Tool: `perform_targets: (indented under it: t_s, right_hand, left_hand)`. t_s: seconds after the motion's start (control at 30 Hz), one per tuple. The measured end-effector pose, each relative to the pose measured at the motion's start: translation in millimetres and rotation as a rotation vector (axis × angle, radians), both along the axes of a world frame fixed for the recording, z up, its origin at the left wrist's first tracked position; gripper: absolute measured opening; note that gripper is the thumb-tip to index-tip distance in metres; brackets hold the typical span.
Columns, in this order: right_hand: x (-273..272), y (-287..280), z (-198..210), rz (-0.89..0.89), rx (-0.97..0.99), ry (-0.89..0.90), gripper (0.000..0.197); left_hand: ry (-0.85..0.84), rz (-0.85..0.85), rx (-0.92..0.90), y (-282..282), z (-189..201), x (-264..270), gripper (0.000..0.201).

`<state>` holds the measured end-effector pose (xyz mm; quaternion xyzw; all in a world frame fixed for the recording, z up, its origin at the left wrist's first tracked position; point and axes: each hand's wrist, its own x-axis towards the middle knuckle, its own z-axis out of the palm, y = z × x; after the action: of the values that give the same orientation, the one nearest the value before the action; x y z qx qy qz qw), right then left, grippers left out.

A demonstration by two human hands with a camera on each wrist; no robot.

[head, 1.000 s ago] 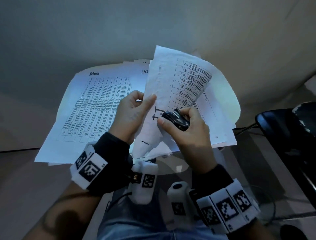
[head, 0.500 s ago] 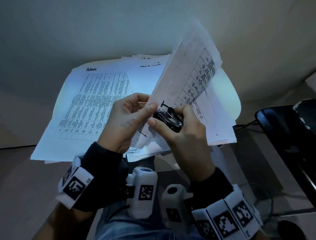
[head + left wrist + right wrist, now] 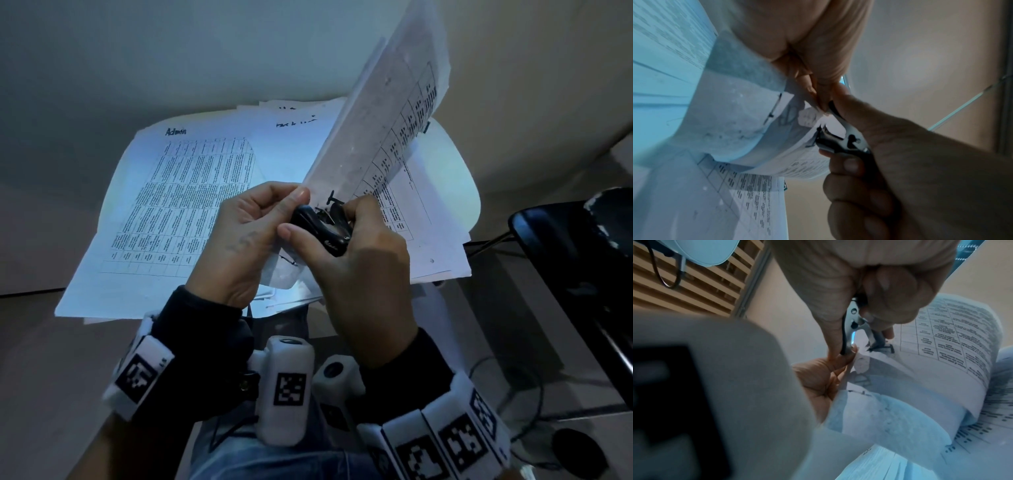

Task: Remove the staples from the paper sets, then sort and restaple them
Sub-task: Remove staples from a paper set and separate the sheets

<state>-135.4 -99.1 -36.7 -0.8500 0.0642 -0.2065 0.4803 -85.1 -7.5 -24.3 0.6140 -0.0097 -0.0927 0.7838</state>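
My left hand pinches the lower corner of a stapled paper set, which stands raised and tilted up to the right. My right hand grips a black staple remover whose metal jaws sit at that same corner, right beside my left thumb. The left wrist view shows the staple remover biting at the edge of the curled paper set. From the right wrist, the staple remover points down at the corner, with my left hand below it. The staple itself is not visible.
A printed sheet headed "Admin" lies flat on the left, and another paper stack lies on the right, both on a white rounded surface. A black object and cables are at the right.
The paper set has swung up from lying low to standing steeply toward the upper right. Both hands rose slightly, and the staple remover stayed at the pinched corner.
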Motion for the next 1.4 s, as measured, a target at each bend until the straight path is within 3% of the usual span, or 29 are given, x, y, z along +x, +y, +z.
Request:
perform_targets:
  t_s: [0.17, 0.4, 0.77, 1.03, 1.4]
  right_hand:
    - [-1.0, -2.6, 2.1, -0.003, -0.009, 0.002, 0.057]
    - [-1.2, -0.8, 7.2, 0.02, 0.022, -0.004, 0.055]
    - [3.7, -14.1, 10.5, 0.128, 0.292, 0.063, 0.041]
    - [3.2, -12.5, 0.1, 0.054, 0.371, -0.024, 0.034]
    - [2.6, -16.9, -7.7, 0.091, 0.542, -0.034, 0.023]
  left_hand:
    - [-0.033, -0.014, 0.004, 0.3, 1.0, -0.7, 0.012]
    - [-0.015, -0.009, -0.019, -1.1, 2.4, -2.2, 0.006]
    - [-0.012, -0.036, -0.018, 1.2, 1.3, -0.7, 0.012]
    - [-0.071, -0.021, 0.004, -4.2, 2.6, -2.7, 0.012]
    - [-0.114, -0.089, 0.029, -0.2, 2.5, -2.3, 0.013]
